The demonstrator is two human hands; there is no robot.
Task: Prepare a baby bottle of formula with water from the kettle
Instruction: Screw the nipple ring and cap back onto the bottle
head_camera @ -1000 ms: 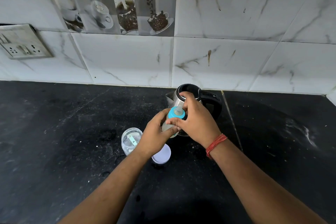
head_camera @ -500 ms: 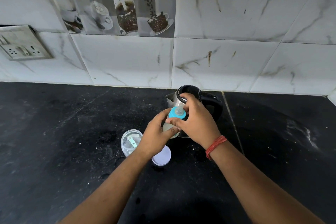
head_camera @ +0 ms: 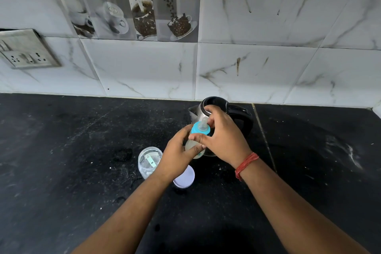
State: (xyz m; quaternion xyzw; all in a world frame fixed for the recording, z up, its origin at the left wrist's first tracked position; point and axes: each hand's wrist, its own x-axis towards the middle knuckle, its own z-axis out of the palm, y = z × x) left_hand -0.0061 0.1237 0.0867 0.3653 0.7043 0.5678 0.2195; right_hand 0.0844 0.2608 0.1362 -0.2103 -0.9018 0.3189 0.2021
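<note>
I hold a baby bottle point(head_camera: 193, 146) with pale milky liquid, tilted, above the black counter. Its blue collar and clear teat point(head_camera: 200, 129) sit on top. My left hand point(head_camera: 175, 156) grips the bottle's body from the left. My right hand point(head_camera: 223, 136) curls round the blue collar from the right. A steel kettle point(head_camera: 233, 109) with a black handle and lid stands just behind the bottle, partly hidden by my right hand.
A clear jar point(head_camera: 148, 162) with a pale green scoop inside stands left of my left hand. A white lid point(head_camera: 184, 177) lies below my left wrist. A socket plate point(head_camera: 26, 49) is on the marble wall at the far left. The black counter point(head_camera: 61, 150) spreads both ways.
The bottle and both hands stay in nearly the same place. My right hand's fingers have shifted slightly round the blue collar.
</note>
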